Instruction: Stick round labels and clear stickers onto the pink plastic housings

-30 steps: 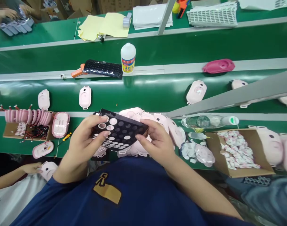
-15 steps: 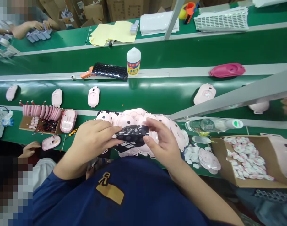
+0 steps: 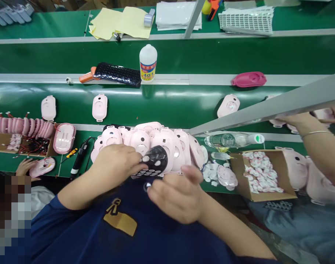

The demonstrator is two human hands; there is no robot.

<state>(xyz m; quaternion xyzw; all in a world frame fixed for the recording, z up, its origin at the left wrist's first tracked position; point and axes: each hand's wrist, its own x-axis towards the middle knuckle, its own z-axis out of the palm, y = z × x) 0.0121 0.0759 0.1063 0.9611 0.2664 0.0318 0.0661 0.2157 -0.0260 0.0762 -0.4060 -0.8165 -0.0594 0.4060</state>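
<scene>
My left hand (image 3: 116, 163) grips a curling black sticker sheet (image 3: 155, 163); my right hand (image 3: 176, 194), pinching one small dot, may drop it.

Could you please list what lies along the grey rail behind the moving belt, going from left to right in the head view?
Orange-handled tool → black dotted sheet → white glue bottle → dark pink shell.
</scene>
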